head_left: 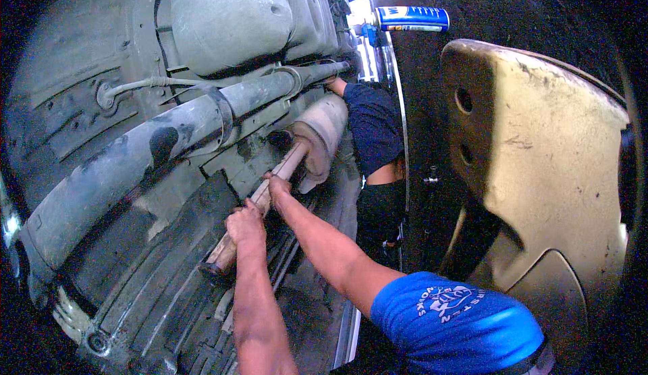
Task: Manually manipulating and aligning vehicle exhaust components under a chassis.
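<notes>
Overhead is a car's grey underside. Both my hands are closed around an exhaust pipe (290,162) that slants down to the lower left. My left hand (246,226) grips it lower down, nearer the dark flanged end (213,271). Just above, my right hand (278,190) wraps round the same pipe. At its upper end the pipe meets a rounded muffler (331,126). Beyond the muffler, a co-worker's hand (335,85) reaches in under the car; its fingers are mostly hidden.
A thick drive shaft tube (115,169) runs diagonally along my left. The co-worker in a dark shirt (375,128) stands close beyond the muffler. A worn gold-coloured metal body (547,152) with two holes is at the right. A blue spray can (413,18) appears sideways at the top.
</notes>
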### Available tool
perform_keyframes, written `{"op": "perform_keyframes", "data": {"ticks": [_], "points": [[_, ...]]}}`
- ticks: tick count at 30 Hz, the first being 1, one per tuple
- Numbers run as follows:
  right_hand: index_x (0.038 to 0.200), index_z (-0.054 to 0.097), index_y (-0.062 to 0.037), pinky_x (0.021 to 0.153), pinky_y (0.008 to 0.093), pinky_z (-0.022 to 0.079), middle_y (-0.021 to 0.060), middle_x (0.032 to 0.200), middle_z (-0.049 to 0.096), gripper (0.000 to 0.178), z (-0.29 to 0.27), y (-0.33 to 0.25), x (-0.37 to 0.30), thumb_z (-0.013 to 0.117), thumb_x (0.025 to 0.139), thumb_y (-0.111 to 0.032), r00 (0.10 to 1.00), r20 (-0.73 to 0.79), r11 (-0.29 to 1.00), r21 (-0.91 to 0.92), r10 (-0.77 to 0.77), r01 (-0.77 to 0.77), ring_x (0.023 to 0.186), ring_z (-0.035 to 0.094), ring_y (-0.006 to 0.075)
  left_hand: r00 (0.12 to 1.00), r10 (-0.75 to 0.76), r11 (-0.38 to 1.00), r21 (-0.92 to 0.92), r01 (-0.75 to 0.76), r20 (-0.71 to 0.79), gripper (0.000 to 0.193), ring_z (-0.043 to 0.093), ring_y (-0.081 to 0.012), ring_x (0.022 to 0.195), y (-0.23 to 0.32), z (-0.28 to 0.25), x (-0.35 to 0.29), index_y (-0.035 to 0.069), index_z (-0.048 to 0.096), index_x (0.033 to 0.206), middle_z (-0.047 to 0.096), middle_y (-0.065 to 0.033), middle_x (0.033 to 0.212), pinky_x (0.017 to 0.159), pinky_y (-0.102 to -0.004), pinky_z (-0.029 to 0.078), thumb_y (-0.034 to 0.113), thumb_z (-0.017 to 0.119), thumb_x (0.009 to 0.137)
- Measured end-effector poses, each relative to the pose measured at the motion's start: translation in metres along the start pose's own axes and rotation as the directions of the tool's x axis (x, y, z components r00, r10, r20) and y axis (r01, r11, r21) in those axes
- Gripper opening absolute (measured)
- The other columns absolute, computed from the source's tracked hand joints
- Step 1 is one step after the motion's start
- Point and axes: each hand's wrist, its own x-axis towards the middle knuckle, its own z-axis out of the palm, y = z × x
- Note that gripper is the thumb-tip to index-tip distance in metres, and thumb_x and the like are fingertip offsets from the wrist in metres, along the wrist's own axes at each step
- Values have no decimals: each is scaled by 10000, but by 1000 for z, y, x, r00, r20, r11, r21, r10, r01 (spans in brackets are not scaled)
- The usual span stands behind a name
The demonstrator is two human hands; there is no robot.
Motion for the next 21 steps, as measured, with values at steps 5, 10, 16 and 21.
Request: {"op": "perform_keyframes", "data": {"ticks": [5, 10, 16, 21], "points": [[1105, 616, 89, 784, 384, 527, 163, 1023, 678, 602, -1, 0, 31, 792, 666, -284, 998, -61, 999, -27, -21, 20, 853, 655, 259, 999, 13, 1000, -16, -14, -32, 218, 712, -234, 824, 11, -3, 6, 97, 600, 1097, 718, -92, 896, 661, -347, 577, 166, 562, 895], [1098, 617, 87, 768, 387, 528, 156, 1002, 677, 596, 2, 5, 20, 793, 666, -285, 995, -99, 996, -88, 0, -8, 833, 650, 255, 999, 25, 1000, 2, -24, -49, 221, 711, -229, 800, 3, 3, 2, 96, 604, 1095, 715, -87, 874, 648, -349, 577, 168, 565, 890], [1057, 629, 76, 760, 389, 530, 150, 969, 669, 547, 0, 6, 9, 794, 652, -253, 998, 48, 994, 103, -40, 35, 798, 638, 265, 999, 19, 1000, 14, -18, -26, 266, 712, -227, 804, 1, 3, 0, 85, 602, 1136, 716, -79, 874, 652, -340, 576, 157, 575, 882], [1083, 621, 97, 789, 390, 525, 170, 1003, 672, 603, -5, -6, 19, 803, 624, -250, 998, -57, 1000, 26, -9, 11, 838, 643, 277, 996, 62, 998, 8, -62, -66, 275, 713, -228, 792, 8, -1, 5, 84, 605, 1144, 718, -86, 875, 653, -340, 576, 151, 579, 878]]}}
